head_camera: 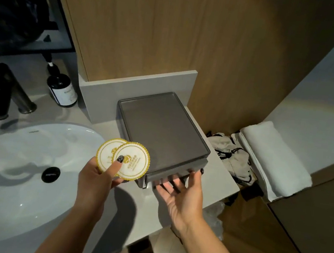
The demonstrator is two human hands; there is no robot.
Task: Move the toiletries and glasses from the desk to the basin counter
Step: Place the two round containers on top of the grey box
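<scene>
Right hand (181, 195) open under tray (160, 134) angled rear-left; left hand (97, 178) pinching coasters (123, 158).

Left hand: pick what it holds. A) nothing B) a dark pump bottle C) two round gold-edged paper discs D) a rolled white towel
C: the left hand pinches two overlapping round discs with its thumb on top, while the bottle stands by the tap and the towel lies off to the right.

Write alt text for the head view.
A left hand pinches two round gold-rimmed paper coasters above a grey basin counter, while the open right hand touches the front of a grey rectangular tray beside the white basin.
</scene>
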